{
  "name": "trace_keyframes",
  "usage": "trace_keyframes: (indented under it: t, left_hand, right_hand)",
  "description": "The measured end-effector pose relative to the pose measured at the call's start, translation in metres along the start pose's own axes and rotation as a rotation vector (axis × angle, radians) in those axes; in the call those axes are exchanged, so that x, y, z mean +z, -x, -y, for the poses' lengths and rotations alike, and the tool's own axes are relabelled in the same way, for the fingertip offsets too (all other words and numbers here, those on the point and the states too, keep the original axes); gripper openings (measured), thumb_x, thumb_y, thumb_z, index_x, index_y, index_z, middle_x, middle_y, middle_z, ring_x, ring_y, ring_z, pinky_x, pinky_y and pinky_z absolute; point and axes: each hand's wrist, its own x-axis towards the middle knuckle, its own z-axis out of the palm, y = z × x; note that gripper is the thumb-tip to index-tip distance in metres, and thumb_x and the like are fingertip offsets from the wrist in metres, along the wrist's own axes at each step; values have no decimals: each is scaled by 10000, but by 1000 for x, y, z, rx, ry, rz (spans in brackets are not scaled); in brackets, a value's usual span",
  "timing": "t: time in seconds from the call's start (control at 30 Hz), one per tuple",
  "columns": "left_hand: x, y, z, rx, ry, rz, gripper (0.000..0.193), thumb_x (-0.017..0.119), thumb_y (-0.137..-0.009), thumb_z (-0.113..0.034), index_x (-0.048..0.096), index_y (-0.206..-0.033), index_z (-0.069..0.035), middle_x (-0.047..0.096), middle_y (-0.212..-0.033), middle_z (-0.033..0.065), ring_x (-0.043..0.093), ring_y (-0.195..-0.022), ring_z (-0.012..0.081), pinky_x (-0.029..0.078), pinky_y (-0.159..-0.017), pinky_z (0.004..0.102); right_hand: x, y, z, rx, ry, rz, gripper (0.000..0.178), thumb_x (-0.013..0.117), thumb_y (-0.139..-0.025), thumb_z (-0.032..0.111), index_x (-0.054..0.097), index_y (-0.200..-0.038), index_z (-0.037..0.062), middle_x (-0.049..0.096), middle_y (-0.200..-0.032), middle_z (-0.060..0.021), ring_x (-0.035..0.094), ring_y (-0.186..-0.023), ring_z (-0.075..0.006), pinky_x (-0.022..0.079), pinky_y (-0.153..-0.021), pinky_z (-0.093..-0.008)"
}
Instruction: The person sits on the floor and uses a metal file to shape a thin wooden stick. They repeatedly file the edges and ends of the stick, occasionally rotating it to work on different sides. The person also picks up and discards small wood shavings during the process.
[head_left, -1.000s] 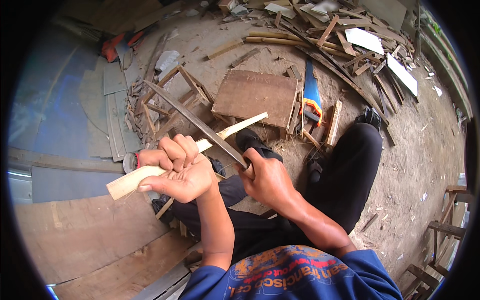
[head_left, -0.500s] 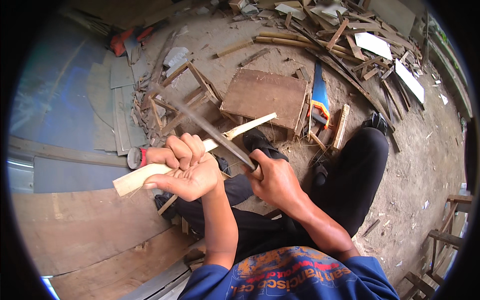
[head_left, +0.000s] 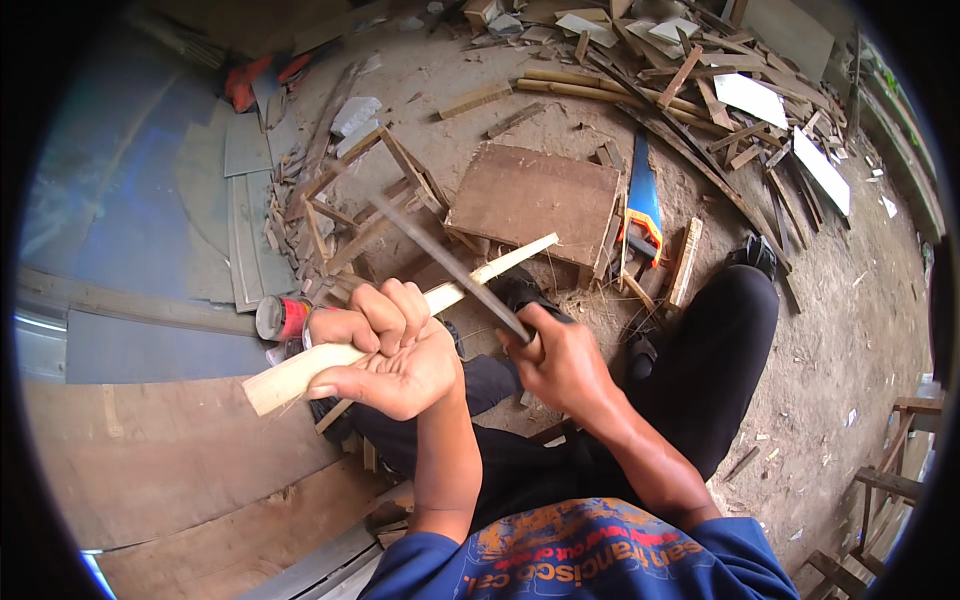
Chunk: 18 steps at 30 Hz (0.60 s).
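Observation:
A pale wooden stick point(head_left: 300, 376) slants from lower left to upper right, thick at the near end and narrower at the far one. My left hand point(head_left: 395, 350) is closed round its middle, palm turned up and thumb along the thick end. In my right hand point(head_left: 565, 362) is the handle of a long, narrow knife-like blade point(head_left: 430, 243), pointing up and left. The blade crosses the stick beyond my left fingers; whether the two touch cannot be made out. Motion blurs the blade, and my fingers hide most of the handle.
A brown wooden box point(head_left: 535, 195) stands ahead, with a blue-bladed handsaw point(head_left: 642, 190) beside it. Left of it is a wooden frame point(head_left: 385, 185). Scrap wood point(head_left: 740, 110) is heaped at the far right. A red can point(head_left: 285, 318) sits near my left hand.
The blade has drawn back to the right and toward me with my right hand. My left hand and the stick have shifted slightly right and down in the view.

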Motion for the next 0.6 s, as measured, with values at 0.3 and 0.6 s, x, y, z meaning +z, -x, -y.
trace_keyframes:
  t: [0.3, 0.6]
  left_hand:
    - [-6, -5, 3, -6, 59, 17, 572, 361, -987, -666, 309, -799, -128, 252, -592, -23, 184, -479, 85, 158, -447, 235]
    - [-9, -1, 2, 9, 39, 28, 578, 353, -988, -669, 312, -803, -123, 252, -583, -23, 180, -475, 82, 148, -441, 236]
  right_hand:
    - [4, -1, 1, -20, 17, 1, 166, 670, -850, 121, 589, -963, 29, 615, -642, -214, 633, -666, -433, 499, -605, -485]
    - [11, -6, -38, 85, 46, -64, 192, 707, -887, 169, 592, -909, 17, 585, -608, -206, 622, -631, -422, 481, -568, -454]
